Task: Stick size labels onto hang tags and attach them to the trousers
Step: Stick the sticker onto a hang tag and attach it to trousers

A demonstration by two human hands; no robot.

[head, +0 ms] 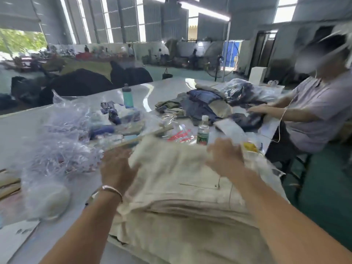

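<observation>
A stack of folded cream trousers (177,189) lies on the white table (22,126) in front of me. My left hand (117,167) grips the far left edge of the top pair, fingers curled into the cloth. On the far right part of the same pair sits my right hand (225,155), fingers bent down onto the fabric; motion blur hides whether it grips. Brown card hang tags (133,139) lie just beyond the stack. No size label is visible in either hand.
Crumpled clear plastic bags (59,145) fill the table to my left. A green-label bottle (202,130), a teal bottle (128,96) and red-printed packets (181,136) stand beyond the stack. Another person (316,111) handles dark garments (205,105) at the right.
</observation>
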